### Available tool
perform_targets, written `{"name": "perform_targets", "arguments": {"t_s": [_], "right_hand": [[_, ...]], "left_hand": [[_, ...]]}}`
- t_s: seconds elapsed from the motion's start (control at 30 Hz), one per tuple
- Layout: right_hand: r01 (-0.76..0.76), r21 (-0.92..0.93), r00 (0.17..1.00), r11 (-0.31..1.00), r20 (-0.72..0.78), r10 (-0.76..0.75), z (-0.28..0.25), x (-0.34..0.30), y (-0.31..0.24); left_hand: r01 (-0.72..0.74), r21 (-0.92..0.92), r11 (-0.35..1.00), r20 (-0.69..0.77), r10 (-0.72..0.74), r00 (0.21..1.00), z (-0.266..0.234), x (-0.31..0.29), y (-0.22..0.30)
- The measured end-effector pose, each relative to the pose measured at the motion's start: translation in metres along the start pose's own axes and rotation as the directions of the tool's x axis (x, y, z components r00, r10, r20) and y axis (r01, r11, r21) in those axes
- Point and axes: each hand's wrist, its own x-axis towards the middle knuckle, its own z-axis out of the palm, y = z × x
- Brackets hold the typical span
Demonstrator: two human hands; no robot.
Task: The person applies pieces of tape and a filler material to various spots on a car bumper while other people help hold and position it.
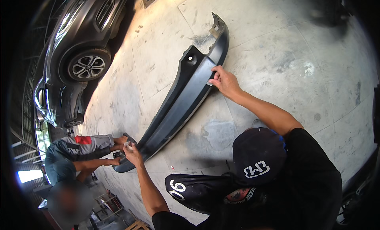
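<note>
A long dark bumper (180, 105) stretches diagonally above the floor, its bracketed end at the far middle. My right hand (226, 82) is closed at its near edge, fingertips on the surface. A small pale piece (209, 83) shows under the thumb; its kind is unclear. Beside the bumper's left end, my left hand (133, 154) has its fingers drawn together around a small whitish piece (127, 145), too small to identify. A co-worker's hands (114, 161) grip that same end. Whether my left hand touches the bumper cannot be made out.
A dark car (75, 51) is parked at the left, its front wheel (89, 66) toward me. The co-worker (65, 162) bends over at the lower left, near a cluttered rack (111, 204). My dark-clothed knees are close below the bumper. Stained concrete floor (269, 40) lies beyond.
</note>
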Motion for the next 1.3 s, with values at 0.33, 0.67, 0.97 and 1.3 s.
{"name": "perform_targets", "arguments": {"t_s": [0.33, 0.67, 0.97, 1.3], "right_hand": [[-0.065, 0.367, 0.929, 0.928, 0.361, -0.078, -0.029, -0.053, -0.030], [-0.400, 0.586, 0.878, 0.705, 0.466, 0.111, -0.048, -0.042, -0.025], [0.106, 0.261, 0.957, 0.960, 0.237, -0.170, -0.053, -0.045, -0.012], [-0.287, 0.480, 0.949, 0.829, 0.023, 0.315, -0.045, -0.004, 0.036]], "left_hand": [[0.490, -0.551, 0.676, 0.684, 0.031, 0.729, 0.041, -0.060, 0.246], [0.673, -0.530, 0.516, 0.832, 0.161, 0.531, 0.098, -0.103, 0.343], [0.692, -0.412, 0.593, 0.898, 0.134, 0.420, 0.109, -0.107, 0.349], [0.679, -0.310, 0.666, 0.895, -0.036, 0.444, 0.119, -0.113, 0.310]]}}
